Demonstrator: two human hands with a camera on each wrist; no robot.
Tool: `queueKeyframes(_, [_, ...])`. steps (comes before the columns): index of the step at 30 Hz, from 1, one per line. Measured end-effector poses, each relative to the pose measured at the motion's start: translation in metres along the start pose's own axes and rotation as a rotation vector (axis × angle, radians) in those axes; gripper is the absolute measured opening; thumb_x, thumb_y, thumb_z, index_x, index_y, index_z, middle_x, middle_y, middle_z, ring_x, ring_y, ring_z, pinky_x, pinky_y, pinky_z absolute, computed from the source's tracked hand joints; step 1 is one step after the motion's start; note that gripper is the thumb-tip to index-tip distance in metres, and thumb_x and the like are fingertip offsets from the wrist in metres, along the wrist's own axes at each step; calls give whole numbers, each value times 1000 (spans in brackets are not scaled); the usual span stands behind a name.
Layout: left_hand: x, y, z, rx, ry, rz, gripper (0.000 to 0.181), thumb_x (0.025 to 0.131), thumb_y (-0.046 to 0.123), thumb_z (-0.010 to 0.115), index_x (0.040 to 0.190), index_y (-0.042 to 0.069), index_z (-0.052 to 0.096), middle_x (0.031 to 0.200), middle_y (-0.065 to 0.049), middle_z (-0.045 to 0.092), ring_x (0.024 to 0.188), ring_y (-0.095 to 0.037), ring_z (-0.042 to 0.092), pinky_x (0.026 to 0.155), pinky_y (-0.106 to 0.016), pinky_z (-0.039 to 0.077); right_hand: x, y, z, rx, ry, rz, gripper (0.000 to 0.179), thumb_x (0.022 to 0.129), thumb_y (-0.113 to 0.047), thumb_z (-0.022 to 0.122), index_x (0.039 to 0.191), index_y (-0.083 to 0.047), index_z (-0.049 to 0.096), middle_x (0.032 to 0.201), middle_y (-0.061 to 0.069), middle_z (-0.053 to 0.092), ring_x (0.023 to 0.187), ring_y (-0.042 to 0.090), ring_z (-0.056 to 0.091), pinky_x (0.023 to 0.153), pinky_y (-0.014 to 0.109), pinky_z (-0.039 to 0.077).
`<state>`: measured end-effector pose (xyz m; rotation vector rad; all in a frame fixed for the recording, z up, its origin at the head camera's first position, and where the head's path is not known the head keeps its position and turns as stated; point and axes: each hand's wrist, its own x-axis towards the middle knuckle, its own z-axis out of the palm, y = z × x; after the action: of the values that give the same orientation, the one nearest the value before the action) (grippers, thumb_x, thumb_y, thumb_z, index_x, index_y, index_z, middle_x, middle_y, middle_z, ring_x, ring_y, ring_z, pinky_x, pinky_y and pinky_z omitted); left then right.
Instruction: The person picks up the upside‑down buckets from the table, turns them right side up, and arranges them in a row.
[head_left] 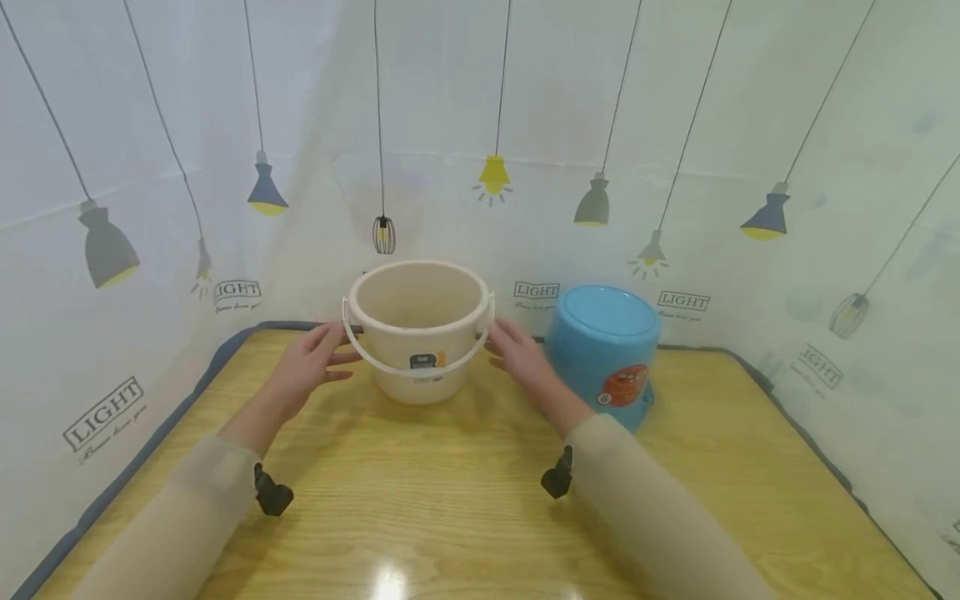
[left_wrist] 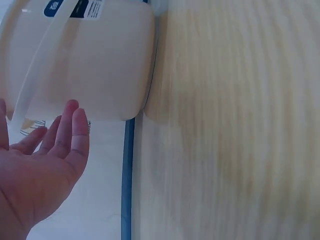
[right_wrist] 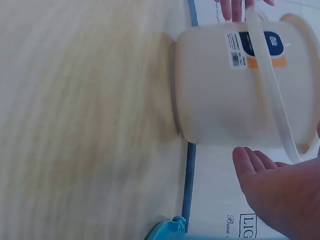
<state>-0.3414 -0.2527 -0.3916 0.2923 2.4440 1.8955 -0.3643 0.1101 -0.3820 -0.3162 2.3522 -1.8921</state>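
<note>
Two hands [head_left: 303, 371] [head_left: 522, 357], fingers loosely extended, flank the upright cream bucket [head_left: 417, 344], mouth upward, central axis vertical.

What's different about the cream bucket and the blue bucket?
The cream bucket stands with its mouth up; the blue bucket is upside down. The cream bucket has a dark-and-orange label, while the blue bucket has a red sticker. Both stand on the table.
</note>
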Motion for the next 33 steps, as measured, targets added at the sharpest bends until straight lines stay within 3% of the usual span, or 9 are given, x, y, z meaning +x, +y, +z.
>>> queueKeyframes(6, [-21, -1, 0, 49, -104, -59, 80, 116, 59, 43, 171, 2, 33, 169, -29, 45, 147, -46, 59, 107, -42, 64, -33, 3, -6, -76, -63, 29, 70, 117, -51, 44, 172, -9, 33, 168, 23, 50, 154, 43, 53, 129, 59, 44])
queueKeyframes(12, [-43, 4, 14, 109, -254, -77, 71, 117, 51, 48, 165, -2, 41, 166, -30, 49, 140, -39, 66, 110, -45, 63, -67, 6, -18, -103, -151, 2, 67, 118, -45, 46, 170, -4, 35, 168, 28, 48, 153, 46, 52, 128, 59, 45])
queueKeyframes(18, [-58, 9, 39, 109, -380, -46, 63, 118, 42, 51, 161, -3, 47, 160, -30, 54, 133, -35, 70, 106, -44, 64, -94, 6, -29, -158, -209, -14, 68, 117, -49, 49, 170, -9, 37, 169, 22, 49, 153, 42, 53, 128, 58, 46])
queueKeyframes(25, [-66, 14, 76, 120, -512, -3, 60, 117, 41, 52, 159, -2, 49, 156, -27, 59, 132, -33, 71, 105, -43, 64, -121, 12, -44, -243, -252, -48, 63, 118, -42, 51, 170, -9, 38, 167, 22, 52, 150, 43, 56, 125, 59, 49])
queueKeyframes(33, [-61, 24, 116, 156, -575, 34, 57, 115, 46, 56, 158, 8, 56, 154, -18, 65, 128, -24, 73, 102, -38, 65, -141, 26, -65, -276, -301, -68, 62, 119, -38, 49, 168, -2, 38, 166, 27, 50, 151, 45, 54, 122, 57, 52])
